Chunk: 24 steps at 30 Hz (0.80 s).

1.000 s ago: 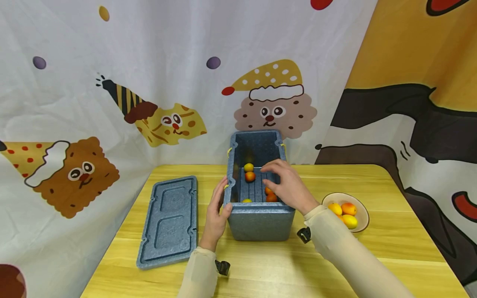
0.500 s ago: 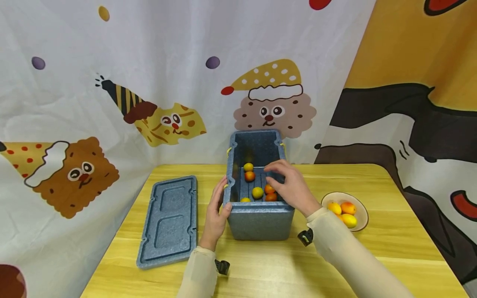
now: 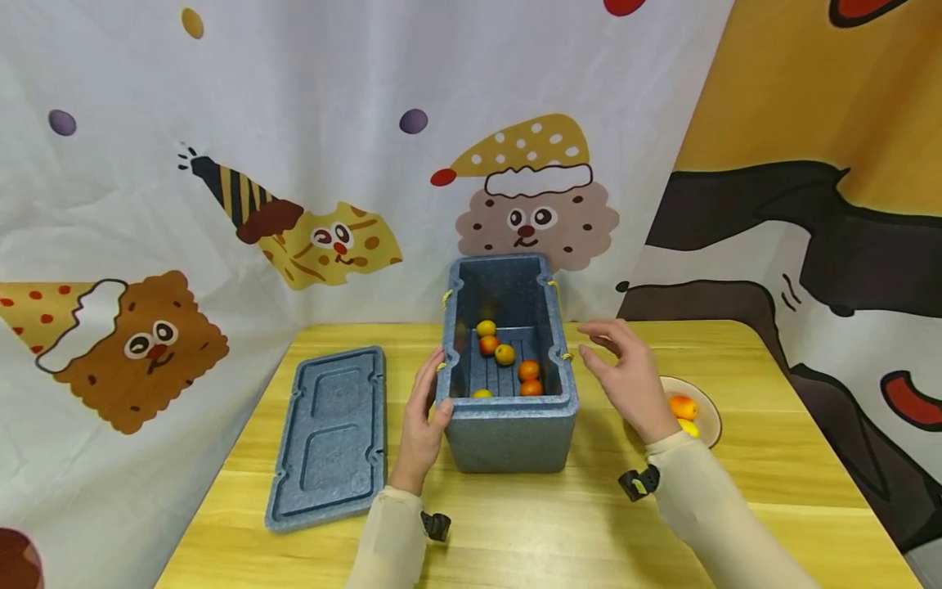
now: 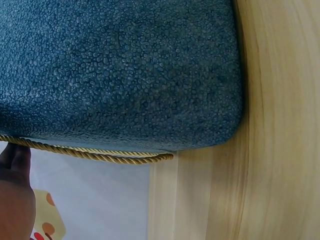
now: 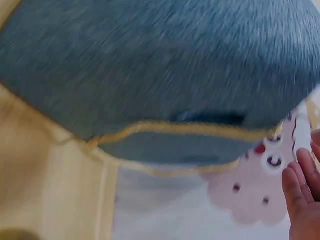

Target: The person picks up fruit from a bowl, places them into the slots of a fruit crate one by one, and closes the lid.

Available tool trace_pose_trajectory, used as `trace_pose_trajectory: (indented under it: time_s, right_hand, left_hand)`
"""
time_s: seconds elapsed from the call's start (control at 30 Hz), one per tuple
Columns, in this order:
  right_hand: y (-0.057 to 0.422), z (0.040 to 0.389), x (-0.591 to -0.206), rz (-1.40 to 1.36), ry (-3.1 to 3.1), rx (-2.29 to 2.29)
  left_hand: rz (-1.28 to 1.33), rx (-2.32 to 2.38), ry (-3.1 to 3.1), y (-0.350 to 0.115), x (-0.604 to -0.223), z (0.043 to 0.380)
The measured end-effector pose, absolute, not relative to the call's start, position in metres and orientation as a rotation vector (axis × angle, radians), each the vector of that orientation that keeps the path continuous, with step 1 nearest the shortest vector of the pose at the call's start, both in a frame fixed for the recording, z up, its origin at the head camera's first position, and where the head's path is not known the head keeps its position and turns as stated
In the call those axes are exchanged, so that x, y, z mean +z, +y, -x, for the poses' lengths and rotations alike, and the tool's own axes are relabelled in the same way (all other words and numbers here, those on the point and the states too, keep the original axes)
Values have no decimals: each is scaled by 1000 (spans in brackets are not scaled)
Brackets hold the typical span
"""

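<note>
A blue-grey lidless foam cooler box (image 3: 508,438) with yellow rope handles stands on the table. Several small round fruits lie on its floor, among them a yellow one (image 3: 504,354) near the middle and an orange-red one (image 3: 529,370) toward the right wall. My left hand (image 3: 421,438) rests against the box's left side, fingers extended along the wall and thumb at the near corner. Past the right rim hovers my right hand (image 3: 629,380), holding nothing, thumb and fingers apart. It partly covers a pale bowl (image 3: 710,417) with orange and yellow fruits (image 3: 683,406).
The box's blue-grey lid (image 3: 331,433) lies flat left of the box, its recessed face up. Behind the wooden table (image 3: 500,532) hangs a curtain (image 3: 353,98) printed with cartoon figures, close behind the box.
My right hand has moved out of the box to the right, toward the bowl. A yellow fruit, first hidden by that hand, came into sight and rolled farther back. My left hand stayed put.
</note>
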State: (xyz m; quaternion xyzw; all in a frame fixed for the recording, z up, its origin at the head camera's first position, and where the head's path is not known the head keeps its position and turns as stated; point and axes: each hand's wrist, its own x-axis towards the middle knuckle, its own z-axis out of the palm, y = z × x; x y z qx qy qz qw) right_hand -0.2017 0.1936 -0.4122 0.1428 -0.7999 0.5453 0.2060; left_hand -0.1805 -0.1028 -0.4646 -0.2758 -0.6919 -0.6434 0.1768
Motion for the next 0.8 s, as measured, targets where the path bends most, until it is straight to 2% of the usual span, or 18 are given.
trace_pose_trajectory:
  time_s: [0.3,0.6,0.8]
  right_hand:
    - [242,181,-439,-153,-2361,1443]
    - [264,172,-464,-58,-2472,1403]
    - [273,166,-478,-111,-2559,1318]
  left_hand:
    - [788,-1808,-1951,-102,-466,180]
    - [801,-1792,-1931,-104,-466,182]
    - [802,-1786,-1939,-102,-468,182]
